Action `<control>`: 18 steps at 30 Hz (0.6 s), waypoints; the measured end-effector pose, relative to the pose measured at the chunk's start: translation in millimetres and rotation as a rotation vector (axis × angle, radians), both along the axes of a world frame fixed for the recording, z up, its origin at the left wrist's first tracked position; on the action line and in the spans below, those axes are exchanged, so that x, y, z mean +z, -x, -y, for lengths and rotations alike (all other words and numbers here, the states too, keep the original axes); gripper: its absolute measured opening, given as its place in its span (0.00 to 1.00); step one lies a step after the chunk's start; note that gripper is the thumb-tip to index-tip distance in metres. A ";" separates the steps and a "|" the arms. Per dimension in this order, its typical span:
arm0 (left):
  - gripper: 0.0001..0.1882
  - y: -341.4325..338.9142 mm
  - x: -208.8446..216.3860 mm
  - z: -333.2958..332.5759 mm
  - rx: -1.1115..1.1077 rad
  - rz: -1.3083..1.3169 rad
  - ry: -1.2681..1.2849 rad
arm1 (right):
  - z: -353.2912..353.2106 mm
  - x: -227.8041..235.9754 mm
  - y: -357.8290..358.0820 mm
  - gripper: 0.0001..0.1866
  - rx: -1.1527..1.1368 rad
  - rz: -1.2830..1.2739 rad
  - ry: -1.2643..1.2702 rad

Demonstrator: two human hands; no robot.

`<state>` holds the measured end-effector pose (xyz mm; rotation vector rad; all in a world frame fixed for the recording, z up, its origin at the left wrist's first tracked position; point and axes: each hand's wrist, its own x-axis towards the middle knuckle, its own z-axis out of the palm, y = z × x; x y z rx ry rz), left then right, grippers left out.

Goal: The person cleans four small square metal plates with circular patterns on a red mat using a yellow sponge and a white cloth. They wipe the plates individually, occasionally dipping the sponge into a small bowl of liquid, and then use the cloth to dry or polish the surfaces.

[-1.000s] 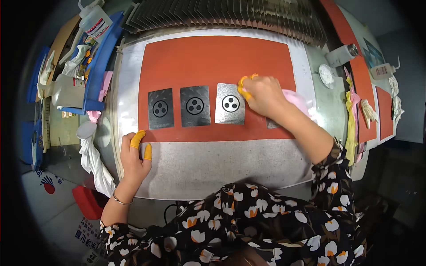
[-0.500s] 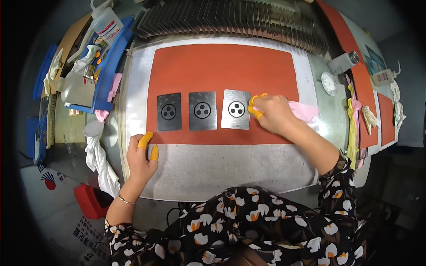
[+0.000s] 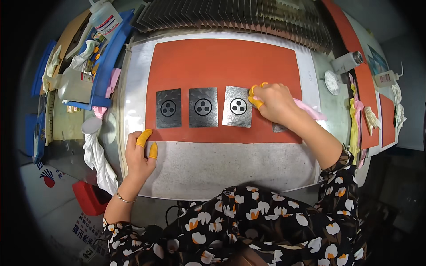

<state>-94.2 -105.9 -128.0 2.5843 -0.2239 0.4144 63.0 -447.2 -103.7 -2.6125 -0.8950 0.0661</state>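
Three thin metal plates lie in a row on the orange mat: a dark left plate, a grey middle plate and a brighter right plate. Each bears a black ring with three dots. Against the right plate's upper right edge are the pinched, yellow-capped fingers of my right hand; what they hold, if anything, is hidden. A pink cloth shows behind that wrist, and a sliver of another plate below it. My left hand hangs at the mat's lower left corner, its capped thumb and forefinger apart, holding nothing.
Across the back stands a rack of upright dark plates. At left are a blue tray, squeeze bottles and a white cloth. To the right are a silver canister and a small white dish.
My right hand has moved slightly up along the right plate's edge, and a sliver of plate now shows under its wrist. The view has shifted a little; the left hand stays put.
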 end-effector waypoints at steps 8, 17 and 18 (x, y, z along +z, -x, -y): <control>0.20 -0.5 2.0 -0.5 -0.008 0.042 -0.048 | 11.0 2.6 10.3 0.05 0.079 -0.076 -0.011; 0.20 -2.4 3.1 2.6 -0.028 0.026 -0.039 | -43.8 -10.9 -2.9 0.04 0.102 -0.006 -0.069; 0.20 1.2 2.9 -0.4 -0.026 0.028 -0.048 | -34.9 -8.0 -0.9 0.04 0.096 -0.020 -0.067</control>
